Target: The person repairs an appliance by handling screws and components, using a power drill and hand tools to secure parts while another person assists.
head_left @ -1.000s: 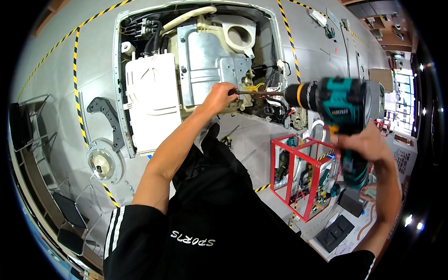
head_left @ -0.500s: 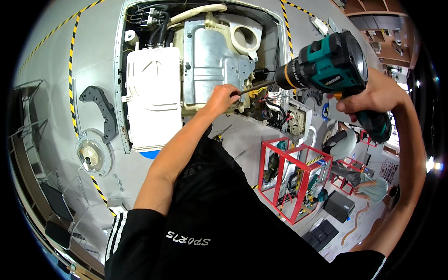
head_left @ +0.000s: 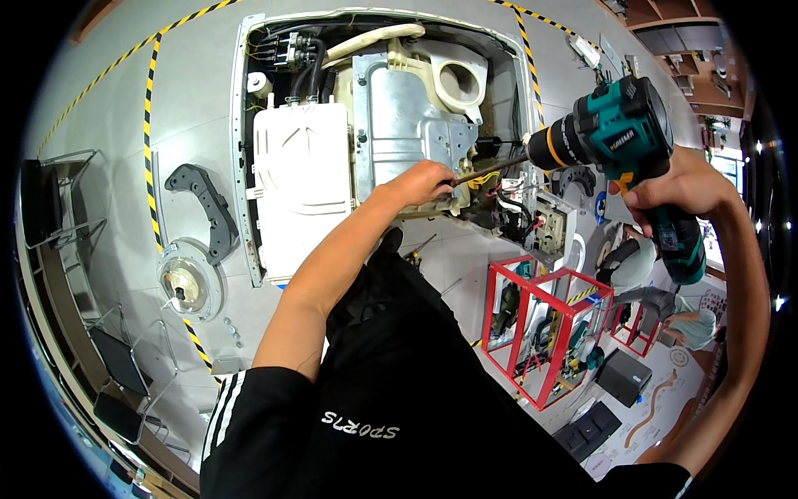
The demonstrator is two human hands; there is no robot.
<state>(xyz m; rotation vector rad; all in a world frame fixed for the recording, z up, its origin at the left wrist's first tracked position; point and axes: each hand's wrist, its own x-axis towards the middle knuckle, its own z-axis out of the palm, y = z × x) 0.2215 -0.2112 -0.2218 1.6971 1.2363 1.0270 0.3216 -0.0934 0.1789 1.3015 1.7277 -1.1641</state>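
Work on the uncovered machine [head_left: 249, 166] at 12 o'clock looked partway along: its silver plate [head_left: 403, 125] and white box [head_left: 303, 158] sat in place, while 2 loose parts, a curved dark block [head_left: 214, 214] and a round pale piece [head_left: 193, 279], lay on the floor near 9 o'clock. Toward 2 o'clock, the right hand [head_left: 683, 181] had its fingers wrapped around the cordless drill [head_left: 619, 129]. The left hand [head_left: 420, 183] had its fingers pinched around the long bit [head_left: 492, 172] near its tip, which was hidden, so whether any fastener was loose could not be told.

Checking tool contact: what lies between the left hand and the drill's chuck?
In the head view, a thin rod-like bit spans from the chuck to the left hand.
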